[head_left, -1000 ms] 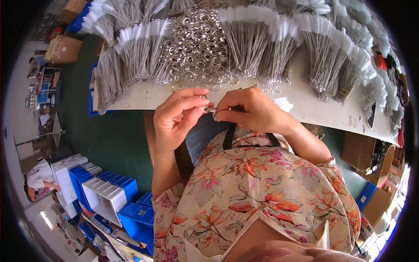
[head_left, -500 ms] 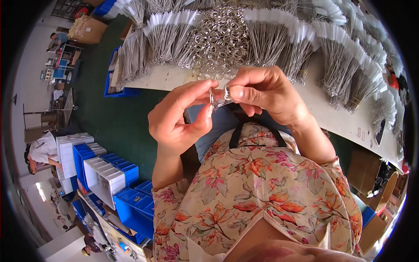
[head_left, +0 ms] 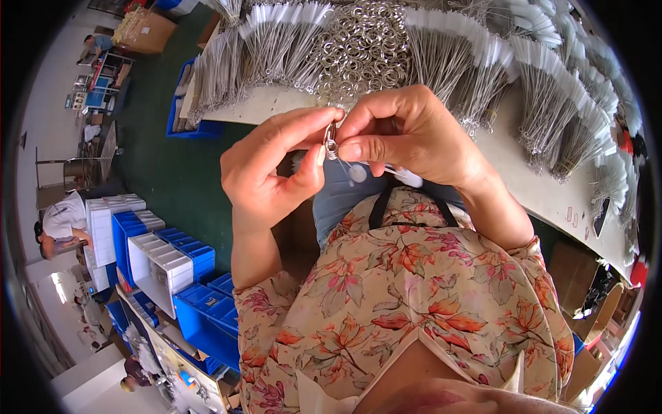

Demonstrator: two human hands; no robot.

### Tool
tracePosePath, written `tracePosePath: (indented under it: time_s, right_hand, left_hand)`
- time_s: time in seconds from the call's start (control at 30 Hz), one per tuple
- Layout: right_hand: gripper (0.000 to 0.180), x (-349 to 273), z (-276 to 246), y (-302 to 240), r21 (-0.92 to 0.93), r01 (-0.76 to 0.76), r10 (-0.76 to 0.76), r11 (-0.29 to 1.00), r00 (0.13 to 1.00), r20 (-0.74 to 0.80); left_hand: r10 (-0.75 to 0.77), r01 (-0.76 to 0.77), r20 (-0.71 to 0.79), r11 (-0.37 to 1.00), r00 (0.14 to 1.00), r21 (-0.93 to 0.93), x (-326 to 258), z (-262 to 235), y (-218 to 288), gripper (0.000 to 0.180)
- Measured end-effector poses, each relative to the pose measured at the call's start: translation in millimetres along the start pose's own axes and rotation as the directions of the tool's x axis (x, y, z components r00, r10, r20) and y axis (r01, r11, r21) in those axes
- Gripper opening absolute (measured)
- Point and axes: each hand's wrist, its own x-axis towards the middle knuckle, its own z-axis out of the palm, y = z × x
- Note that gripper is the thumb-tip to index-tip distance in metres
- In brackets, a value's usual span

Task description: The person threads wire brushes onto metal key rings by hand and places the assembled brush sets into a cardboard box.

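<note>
Thumb and fingertips of my left hand (head_left: pixel 269 162) pinch a shiny metal ring (head_left: pixel 329 130), held on edge above my lap. My right hand (head_left: pixel 420 138) closes its thumb and index finger on small wire loops (head_left: pixel 332 148) that meet the ring's lower side. Whether the loops are threaded on the ring I cannot tell. The loops appear to belong to thin wire brushes; white brush tips (head_left: pixel 408 178) poke out below my right hand, while their stems are mostly hidden by my fingers.
A heap of metal rings (head_left: pixel 365 48) lies on the table (head_left: pixel 538 172) beyond my hands. Bundles of white-tipped wire brushes (head_left: pixel 276 52) flank it. Blue and white plastic bins (head_left: pixel 200 317) stand at my left. Other people work at the far left.
Both hands have shifted slightly left. The wire loops in my right hand have come up against the ring, closing the gap between the hands. White brush tips now show beneath my right hand.
</note>
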Motion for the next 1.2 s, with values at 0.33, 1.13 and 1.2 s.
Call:
tracePosePath:
  time_s: [0.33,1.13,1.2]
  right_hand:
    - [0.013,36,17,4,0.046,-0.078,0.076,0.996,0.996,0.05]
    - [0.009,109,96,96,-0.059,0.242,-0.245,0.969,0.968,-0.058]
    - [0.01,114,102,100,-0.087,0.275,-0.28,0.958,0.958,-0.064]
  left_hand:
    - [-0.579,0.528,0.154,0.562,0.801,-0.636,-13,-43,-23,0.014]
    - [-0.753,0.199,-0.244,0.444,0.61,-0.874,-77,-68,-55,0.018]
    - [-0.779,0.159,-0.254,0.41,0.573,-0.898,-80,-68,-59,0.018]
